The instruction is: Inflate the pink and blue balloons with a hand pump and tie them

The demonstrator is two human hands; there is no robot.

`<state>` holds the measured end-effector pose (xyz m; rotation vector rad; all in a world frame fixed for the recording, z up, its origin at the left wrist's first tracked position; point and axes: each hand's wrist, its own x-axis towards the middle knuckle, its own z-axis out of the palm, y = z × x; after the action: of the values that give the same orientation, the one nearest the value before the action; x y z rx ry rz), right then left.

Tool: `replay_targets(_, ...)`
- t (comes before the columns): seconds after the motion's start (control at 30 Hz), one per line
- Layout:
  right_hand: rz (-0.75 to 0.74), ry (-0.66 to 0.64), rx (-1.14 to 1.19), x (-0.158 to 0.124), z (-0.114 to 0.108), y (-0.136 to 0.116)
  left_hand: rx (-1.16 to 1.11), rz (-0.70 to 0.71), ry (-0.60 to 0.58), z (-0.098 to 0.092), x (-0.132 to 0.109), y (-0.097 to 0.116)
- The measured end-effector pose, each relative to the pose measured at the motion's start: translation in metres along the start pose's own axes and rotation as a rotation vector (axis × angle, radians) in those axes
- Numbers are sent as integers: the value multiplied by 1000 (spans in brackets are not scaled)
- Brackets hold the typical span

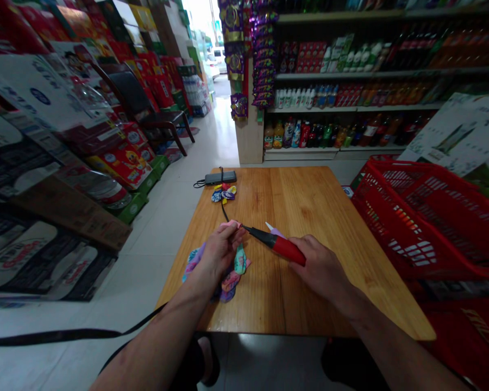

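My left hand (220,247) is closed in a pinch on a small pink piece (231,223), soft-looking like cloth. My right hand (320,266) is wrapped round a red-handled tool (287,251) with a long black tapering nose; its kind is not clear. The tool's thin tip meets or nearly meets the pink piece at my left fingertips. Just beyond the tool shows a purple thing with a white pointed tip (269,226), partly hidden by it. Soft, colourful patterned pieces (239,260) lie under and around my left hand. A black cord (225,213) runs from near my left fingers towards the far edge.
The wooden table (301,195) bears a grey flat device (220,177) and a small colourful bunch (224,193) at its far left. A red basket (424,217) stands at the right. Stacked cartons (36,217) and a dark chair (155,114) are left; bottle-filled shelves (350,108) stand behind.
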<state>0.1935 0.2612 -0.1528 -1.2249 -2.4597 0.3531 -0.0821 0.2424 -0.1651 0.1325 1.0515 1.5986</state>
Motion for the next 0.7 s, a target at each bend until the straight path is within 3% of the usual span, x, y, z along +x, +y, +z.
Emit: replay_targets(0.7, -34, 22, -161, 1, 6, -13, 93, -20, -20, -3, -5, -12)
